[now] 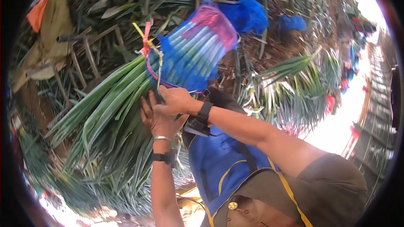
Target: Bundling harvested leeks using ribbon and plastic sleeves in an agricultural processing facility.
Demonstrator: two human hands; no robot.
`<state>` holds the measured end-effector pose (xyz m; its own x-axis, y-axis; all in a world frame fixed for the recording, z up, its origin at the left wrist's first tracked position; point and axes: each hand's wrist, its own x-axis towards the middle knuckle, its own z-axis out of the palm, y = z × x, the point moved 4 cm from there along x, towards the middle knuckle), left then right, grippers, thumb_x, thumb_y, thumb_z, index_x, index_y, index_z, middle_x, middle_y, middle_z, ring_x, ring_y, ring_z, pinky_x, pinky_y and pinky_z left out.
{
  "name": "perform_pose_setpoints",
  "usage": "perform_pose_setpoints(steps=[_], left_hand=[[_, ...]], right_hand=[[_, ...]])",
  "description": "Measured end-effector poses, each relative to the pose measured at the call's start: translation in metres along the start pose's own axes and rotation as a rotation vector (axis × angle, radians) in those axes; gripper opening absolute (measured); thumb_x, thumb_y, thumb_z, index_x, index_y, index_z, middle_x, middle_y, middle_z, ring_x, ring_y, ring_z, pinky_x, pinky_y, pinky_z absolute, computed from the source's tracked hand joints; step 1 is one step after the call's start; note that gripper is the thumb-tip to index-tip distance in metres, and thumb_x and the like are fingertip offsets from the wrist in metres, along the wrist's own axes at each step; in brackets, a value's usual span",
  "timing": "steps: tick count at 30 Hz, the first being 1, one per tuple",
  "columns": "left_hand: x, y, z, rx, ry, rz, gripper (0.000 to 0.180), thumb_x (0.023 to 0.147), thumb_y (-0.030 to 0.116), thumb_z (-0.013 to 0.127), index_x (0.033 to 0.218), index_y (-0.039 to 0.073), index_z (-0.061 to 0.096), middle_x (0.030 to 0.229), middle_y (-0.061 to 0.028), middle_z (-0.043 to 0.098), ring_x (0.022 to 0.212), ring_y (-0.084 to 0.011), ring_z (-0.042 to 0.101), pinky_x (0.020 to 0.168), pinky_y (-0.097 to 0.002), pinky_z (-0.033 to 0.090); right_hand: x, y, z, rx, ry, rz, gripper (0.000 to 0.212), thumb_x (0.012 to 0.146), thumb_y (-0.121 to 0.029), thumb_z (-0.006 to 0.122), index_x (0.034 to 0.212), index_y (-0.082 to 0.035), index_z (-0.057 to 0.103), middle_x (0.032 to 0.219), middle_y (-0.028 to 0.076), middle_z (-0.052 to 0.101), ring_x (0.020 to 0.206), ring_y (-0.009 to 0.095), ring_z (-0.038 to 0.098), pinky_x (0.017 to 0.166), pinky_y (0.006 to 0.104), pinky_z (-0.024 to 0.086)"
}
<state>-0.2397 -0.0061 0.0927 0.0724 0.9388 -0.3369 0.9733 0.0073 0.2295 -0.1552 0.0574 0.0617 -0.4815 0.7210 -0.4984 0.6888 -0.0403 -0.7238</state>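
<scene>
A bundle of leeks (115, 90) lies with its white stalks inside a blue mesh bag (181, 65) that has a pink end. Long green leaves fan out of the bag's mouth toward the lower left. A pale yellow cord (160, 61) runs along the mouth, beside a pink rim. Closed at the near side of this mouth, my right hand (176, 101) pinches the lower end of the cord. Just below it, my left hand (160, 120) rests against the leaves with its fingers apart. The right hand partly covers the left one's fingers.
A metal rack (86, 56) stands left of the bundle, with pink and yellow ties (146, 40) near its upper right. Blue netting (248, 14) lies beyond the bag. Loose leeks (294, 88) are heaped to the right, and more leaves surround the work area.
</scene>
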Motion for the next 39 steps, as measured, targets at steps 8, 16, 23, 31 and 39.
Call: perform_pose_setpoints(steps=[8, 16, 23, 31, 39], left_hand=[[-0.059, 0.008, 0.028, 0.178, -0.052, -0.029, 0.103, 0.066, 0.045, 0.069, 0.146, 0.005, 0.018, 0.152, -0.0187, 0.012, 0.140, -0.0399, 0.007, 0.107, -0.0491, 0.016], [-0.067, -0.038, 0.084, 0.634, 0.053, 0.036, 0.092, 0.080, 0.047, 0.058, 0.148, 0.013, 0.008, 0.154, -0.0119, 0.004, 0.140, -0.0398, 0.005, 0.114, -0.0457, 0.012], [-0.057, -0.019, 0.064, 0.618, -0.106, -0.074, 0.105, 0.071, 0.048, 0.067, 0.145, 0.003, 0.009, 0.152, -0.0195, 0.007, 0.140, -0.0384, 0.008, 0.108, -0.0528, 0.020], [-0.060, 0.003, 0.056, 0.653, -0.191, -0.157, 0.135, 0.052, 0.057, 0.080, 0.145, -0.002, 0.001, 0.152, -0.0236, 0.000, 0.140, -0.0415, -0.001, 0.106, -0.0571, 0.017], [-0.048, 0.000, 0.069, 0.748, -0.183, -0.039, 0.132, 0.061, 0.083, 0.055, 0.140, -0.014, 0.012, 0.148, -0.0322, 0.006, 0.134, -0.0562, 0.002, 0.103, -0.0644, 0.018]], right_hand=[[-0.007, 0.006, 0.005, 0.005, 0.324, 0.021, 0.051, 0.066, -0.040, 0.065, 0.088, 0.004, 0.050, 0.062, 0.017, 0.061, 0.059, 0.038, 0.061, 0.052, 0.0466, 0.045], [-0.010, 0.016, 0.043, 0.097, 0.534, -0.048, 0.052, 0.061, -0.024, 0.067, 0.103, 0.003, 0.050, 0.076, 0.011, 0.054, 0.071, 0.029, 0.052, 0.061, 0.0401, 0.034], [-0.032, 0.021, 0.014, 0.287, 0.493, -0.118, 0.056, 0.064, -0.023, 0.071, 0.110, 0.002, 0.051, 0.088, 0.012, 0.052, 0.088, 0.028, 0.049, 0.075, 0.0376, 0.036], [-0.072, 0.300, -0.115, 0.101, 1.113, -0.040, 0.014, 0.074, -0.007, 0.053, 0.085, -0.006, 0.062, 0.093, 0.012, 0.062, 0.084, 0.032, 0.060, 0.077, 0.0425, 0.049], [-0.096, 0.635, -0.161, -0.577, 0.767, 0.832, 0.020, 0.076, -0.016, 0.056, 0.092, -0.006, 0.063, 0.103, 0.012, 0.058, 0.101, 0.030, 0.057, 0.082, 0.0428, 0.047]])
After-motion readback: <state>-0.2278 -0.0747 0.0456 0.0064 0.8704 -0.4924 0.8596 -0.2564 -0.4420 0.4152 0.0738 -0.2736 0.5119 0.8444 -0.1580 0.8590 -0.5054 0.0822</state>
